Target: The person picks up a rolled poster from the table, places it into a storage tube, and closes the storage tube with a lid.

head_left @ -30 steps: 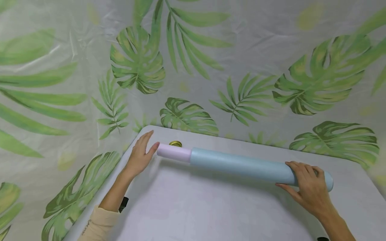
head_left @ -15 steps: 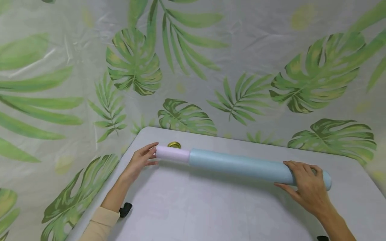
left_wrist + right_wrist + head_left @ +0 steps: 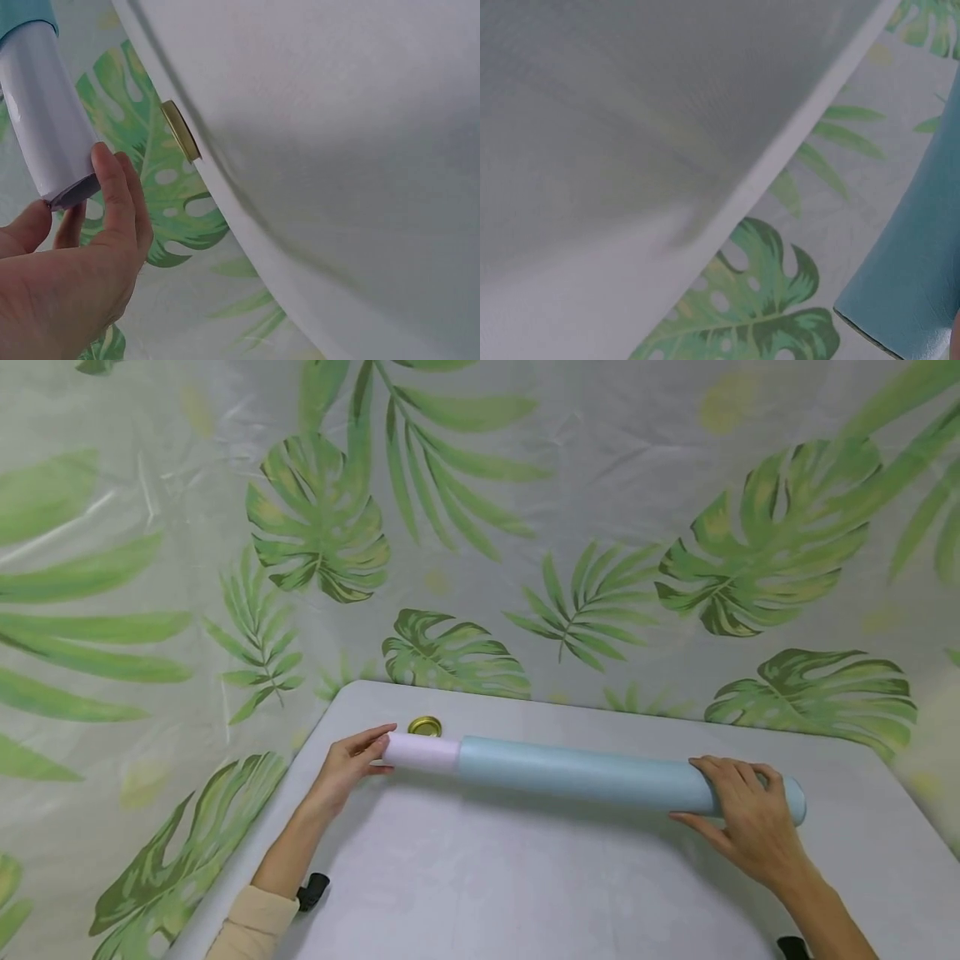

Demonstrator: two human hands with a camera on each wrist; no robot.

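Since a hold is taken at both ends, the blue tube [image 3: 585,774], with a lilac inner section [image 3: 423,752] sticking out, is suspended crosswise between the hands, over the table [image 3: 525,877]. Lilac end is pinched by the left hand [image 3: 343,770], thumb and fingertips set around the rim. Blue end is gripped by the right hand [image 3: 750,814], thumb on the near side, fingers over the far side. Handling, as judged: probably light, fairly stiff, smooth; some slipping could be expected at the lilac end. Material can't be told; hard squeezing is best avoided. Lilac part might be slid inside the blue, so both ends are best held, as now. Far table edge is seen just beyond the tube, backed by the leaf-print backdrop [image 3: 465,527]; side edge and rounded corner are near the left hand. Gold lid [image 3: 424,727] is placed just beyond the lilac section, near the left fingertips, easily knocked. Most room is offered on the near side, between the hands.
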